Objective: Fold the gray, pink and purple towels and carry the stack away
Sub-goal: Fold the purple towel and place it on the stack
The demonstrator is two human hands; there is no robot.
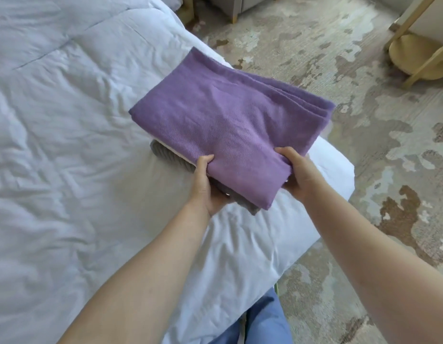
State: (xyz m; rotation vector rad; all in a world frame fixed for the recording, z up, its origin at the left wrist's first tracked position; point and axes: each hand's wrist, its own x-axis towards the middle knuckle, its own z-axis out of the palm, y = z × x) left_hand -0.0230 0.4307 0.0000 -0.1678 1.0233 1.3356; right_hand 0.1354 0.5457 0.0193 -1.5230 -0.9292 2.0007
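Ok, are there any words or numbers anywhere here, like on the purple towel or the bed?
No words, numbers or signs can be read anywhere.
The purple towel, gripped by the left hand and the right hand, is plain, with no tag showing.
The white bedding and the rug carry only creases and blotches, no letters.

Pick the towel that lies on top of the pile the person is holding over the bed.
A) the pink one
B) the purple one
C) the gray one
B: the purple towel covers the top, the gray towel peeks out beneath it, and the left hand and right hand grip the near end of the pile.
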